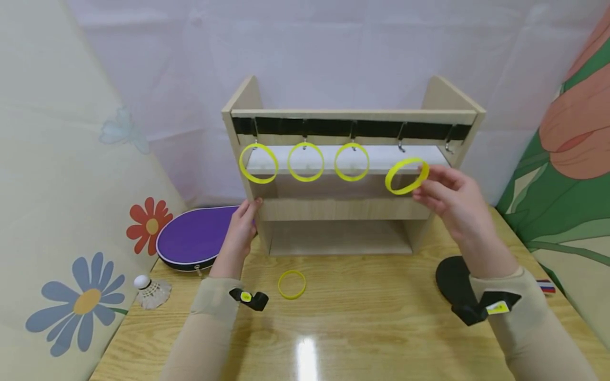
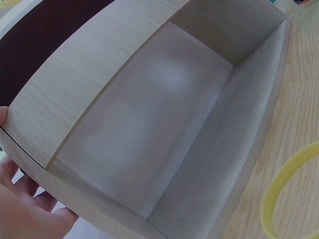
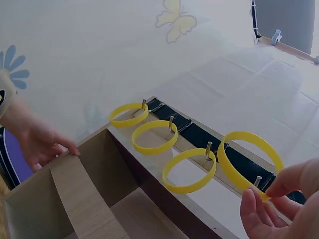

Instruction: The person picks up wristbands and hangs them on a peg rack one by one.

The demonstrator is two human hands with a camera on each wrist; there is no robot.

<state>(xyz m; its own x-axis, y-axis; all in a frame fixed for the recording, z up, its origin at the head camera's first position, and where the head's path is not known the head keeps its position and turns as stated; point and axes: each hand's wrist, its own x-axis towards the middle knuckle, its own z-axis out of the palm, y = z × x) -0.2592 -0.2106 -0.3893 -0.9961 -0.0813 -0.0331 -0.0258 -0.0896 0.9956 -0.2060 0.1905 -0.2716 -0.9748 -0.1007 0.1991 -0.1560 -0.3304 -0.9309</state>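
Got a rounded purple case and feathery shuttlecock on glossy desk, gripping wooden rack with left hand, pinching skinny yellow ring with right hand.

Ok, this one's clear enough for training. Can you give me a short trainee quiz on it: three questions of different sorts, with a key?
1. Count: how many round yellow rings hang from silver metal hooks with no hand touching them?
2. Choose: what does the left hand grip?
A. the white feathered shuttlecock
B. the pale wooden shelf unit
C. one of the hanging rings
3. True or false: the right hand holds a yellow ring in its fingers, while a loose ring lies on the wood-grain tabletop.

Key: 1. Three. 2. B. 3. True.
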